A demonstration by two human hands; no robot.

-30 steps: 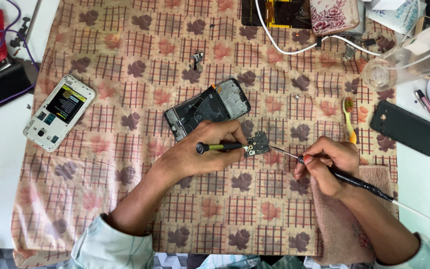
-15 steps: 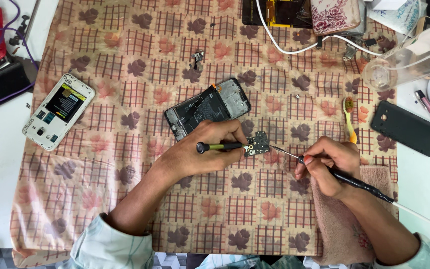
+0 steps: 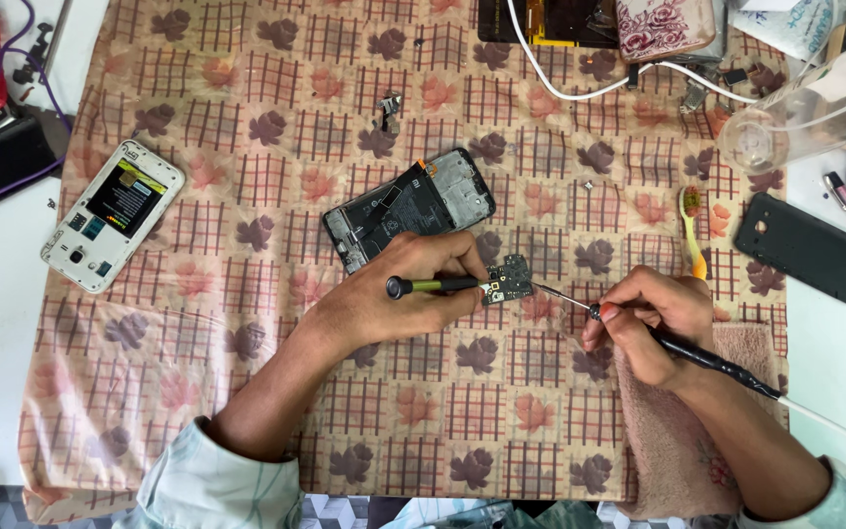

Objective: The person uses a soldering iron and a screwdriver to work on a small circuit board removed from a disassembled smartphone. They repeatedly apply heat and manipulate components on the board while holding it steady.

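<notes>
My left hand (image 3: 399,299) grips a thin green-and-black tool (image 3: 428,285) that holds a small dark circuit board (image 3: 508,281) just above the cloth. My right hand (image 3: 650,321) holds a black soldering iron (image 3: 707,355) like a pen, its thin metal tip (image 3: 560,296) reaching left to the board's right edge. Just behind my left hand lies an opened black phone frame (image 3: 408,208) with its insides showing.
A patterned cloth (image 3: 247,127) covers the table. A white phone with its back off (image 3: 113,215) lies at the left, a yellow toothbrush (image 3: 693,227) and a black back cover (image 3: 811,247) at the right. White cables, a clear cup (image 3: 805,110) and small metal parts (image 3: 388,110) lie at the back.
</notes>
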